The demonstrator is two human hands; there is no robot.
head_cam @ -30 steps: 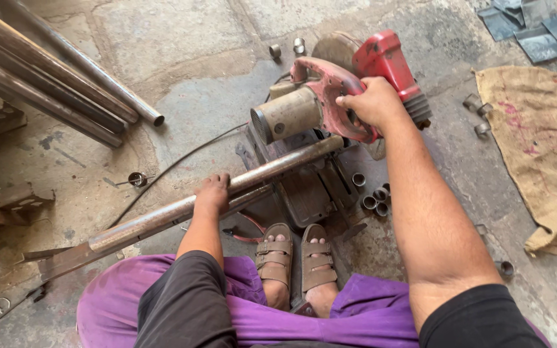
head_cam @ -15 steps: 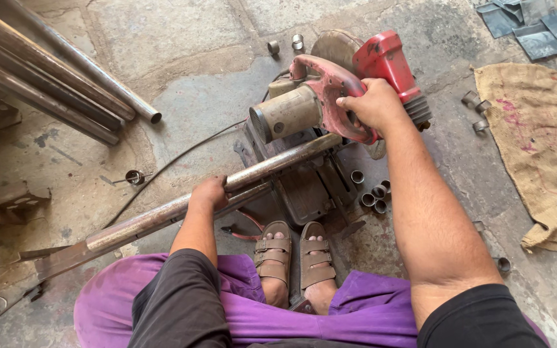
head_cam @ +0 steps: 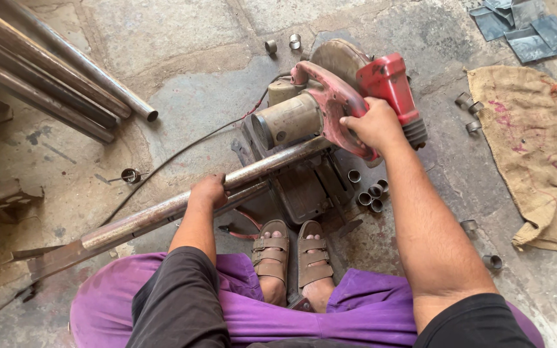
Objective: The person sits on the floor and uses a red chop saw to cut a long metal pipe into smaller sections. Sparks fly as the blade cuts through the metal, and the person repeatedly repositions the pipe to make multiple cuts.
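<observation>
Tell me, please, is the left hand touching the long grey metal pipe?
Touching: the head view shows the left hand wrapped over the long grey metal pipe, no gap visible.

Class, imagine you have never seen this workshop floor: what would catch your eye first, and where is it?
First the red chop saw at top centre, its handle gripped by the right hand. Next the long steel pipe running from the saw toward lower left, held by the left hand. Small cut pipe rings lie beside the saw's base.
</observation>
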